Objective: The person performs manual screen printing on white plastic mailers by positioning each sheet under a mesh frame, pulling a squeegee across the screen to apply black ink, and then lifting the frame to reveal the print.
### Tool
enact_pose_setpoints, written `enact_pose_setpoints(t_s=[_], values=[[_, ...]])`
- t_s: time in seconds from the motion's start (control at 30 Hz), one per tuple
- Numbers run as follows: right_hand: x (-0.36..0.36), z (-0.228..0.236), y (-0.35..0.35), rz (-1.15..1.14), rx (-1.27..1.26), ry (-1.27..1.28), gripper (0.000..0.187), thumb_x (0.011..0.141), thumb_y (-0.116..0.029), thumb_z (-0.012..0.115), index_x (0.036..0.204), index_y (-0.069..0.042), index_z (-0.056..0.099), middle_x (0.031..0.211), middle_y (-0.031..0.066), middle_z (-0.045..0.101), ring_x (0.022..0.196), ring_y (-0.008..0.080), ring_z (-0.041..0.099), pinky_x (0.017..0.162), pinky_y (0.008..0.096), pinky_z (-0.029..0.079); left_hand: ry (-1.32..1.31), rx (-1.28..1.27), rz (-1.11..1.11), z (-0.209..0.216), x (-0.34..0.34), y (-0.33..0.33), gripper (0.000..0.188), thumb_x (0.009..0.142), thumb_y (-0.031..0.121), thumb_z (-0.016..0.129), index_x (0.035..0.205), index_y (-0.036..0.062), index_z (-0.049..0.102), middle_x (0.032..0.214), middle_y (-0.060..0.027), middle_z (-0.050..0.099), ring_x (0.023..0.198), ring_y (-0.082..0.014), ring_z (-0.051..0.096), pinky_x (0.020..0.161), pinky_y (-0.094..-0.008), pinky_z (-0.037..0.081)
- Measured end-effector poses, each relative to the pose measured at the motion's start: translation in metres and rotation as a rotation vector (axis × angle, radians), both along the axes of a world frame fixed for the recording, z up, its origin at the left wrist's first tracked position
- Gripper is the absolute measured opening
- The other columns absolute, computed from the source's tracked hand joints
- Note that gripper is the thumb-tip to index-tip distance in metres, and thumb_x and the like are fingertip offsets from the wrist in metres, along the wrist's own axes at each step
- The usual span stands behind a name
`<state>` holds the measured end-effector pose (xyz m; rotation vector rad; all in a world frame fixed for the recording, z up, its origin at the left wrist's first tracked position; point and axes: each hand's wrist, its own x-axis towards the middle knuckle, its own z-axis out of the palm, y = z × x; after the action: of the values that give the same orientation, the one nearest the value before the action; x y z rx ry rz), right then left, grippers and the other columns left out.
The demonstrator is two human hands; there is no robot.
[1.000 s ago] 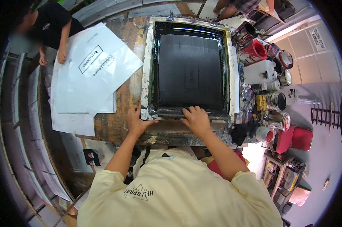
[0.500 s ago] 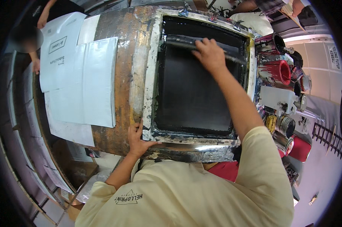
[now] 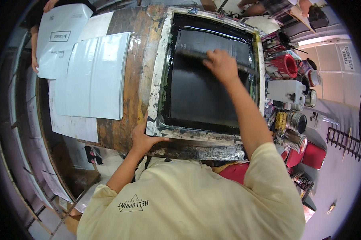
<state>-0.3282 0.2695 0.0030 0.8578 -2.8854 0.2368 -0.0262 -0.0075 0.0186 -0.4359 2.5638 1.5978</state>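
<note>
A screen printing frame with a worn, pale, ink-spotted rim lies on the table in front of me. Its dark mesh is coated with wet black ink. My right hand is closed on a long squeegee, which lies across the far half of the mesh and is smeared by motion. At the frame's near left corner is my left hand, fingers along the left side and thumb along the near edge, gripping it. The underside of the frame is hidden.
White plastic bags lie stacked on the stained table. A co-worker's hand holds a printed bag at far left. Ink-stained tubs, a white jug and cans crowd the right. Racks stand left.
My right hand has drawn the squeegee a little toward me, leaving a strip of mesh showing behind it. The co-worker has moved the printed bag up and away from the stack.
</note>
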Motion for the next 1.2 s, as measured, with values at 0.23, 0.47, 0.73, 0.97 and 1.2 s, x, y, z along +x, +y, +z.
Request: enact_pose_setpoints(t_s=[0.23, 0.47, 0.73, 0.97, 1.2], values=[[0.205, 0.067, 0.011, 0.027, -0.038, -0.181, 0.038, 0.087, -0.038, 0.079, 0.106, -0.010, 0.061, 0.098, 0.0103, 0.063, 0.093, 0.0344, 0.066, 0.073, 0.0490, 0.058, -0.008, 0.052, -0.023, 0.021, 0.000, 0.001, 0.084, 0.066, 0.018, 0.101, 0.137, -0.0036, 0.062, 0.112, -0.0109, 0.078, 0.102, -0.0172, 0.071, 0.094, -0.0345, 0.055], [0.200, 0.199, 0.005, 0.012, -0.068, 0.092, 0.035, 0.091, -0.037, 0.073, 0.106, -0.008, 0.062, 0.096, 0.0103, 0.062, 0.097, 0.0324, 0.063, 0.085, 0.0488, 0.050, 0.339, 0.429, 0.110, 0.083, -0.029, 0.006, 0.072, 0.082, 0.015, 0.094, 0.142, -0.0050, 0.059, 0.118, -0.0083, 0.074, 0.104, -0.0161, 0.070, 0.093, -0.0305, 0.056], [0.099, 0.290, -0.008, 0.005, -0.196, 0.572, 0.038, 0.090, -0.046, 0.067, 0.090, -0.007, 0.070, 0.081, 0.0094, 0.068, 0.084, 0.0301, 0.067, 0.084, 0.0539, 0.043, 0.368, 0.113, -0.197, -0.004, -0.093, -0.037, 0.041, 0.096, 0.018, 0.079, 0.130, 0.0034, 0.061, 0.104, -0.0067, 0.063, 0.095, -0.0185, 0.060, 0.088, -0.0349, 0.050], [0.067, 0.350, -0.023, -0.137, -0.240, 0.284, 0.041, 0.089, -0.037, 0.061, 0.083, 0.002, 0.070, 0.081, 0.0215, 0.070, 0.085, 0.0387, 0.068, 0.089, 0.0498, 0.047, 0.441, -0.424, -0.580, -0.084, -0.065, -0.046, 0.022, 0.087, 0.023, 0.084, 0.099, 0.0077, 0.074, 0.113, -0.0079, 0.069, 0.105, -0.0318, 0.062, 0.093, -0.0452, 0.051], [0.075, 0.338, -0.020, -0.092, -0.300, 0.372, 0.042, 0.089, -0.037, 0.062, 0.085, 0.004, 0.070, 0.081, 0.0223, 0.069, 0.085, 0.0399, 0.068, 0.086, 0.0503, 0.049, 0.332, -0.486, -0.601, -0.061, -0.073, -0.038, 0.024, 0.096, 0.029, 0.074, 0.093, 0.0048, 0.074, 0.105, -0.0089, 0.070, 0.099, -0.0335, 0.062, 0.088, -0.0452, 0.051]])
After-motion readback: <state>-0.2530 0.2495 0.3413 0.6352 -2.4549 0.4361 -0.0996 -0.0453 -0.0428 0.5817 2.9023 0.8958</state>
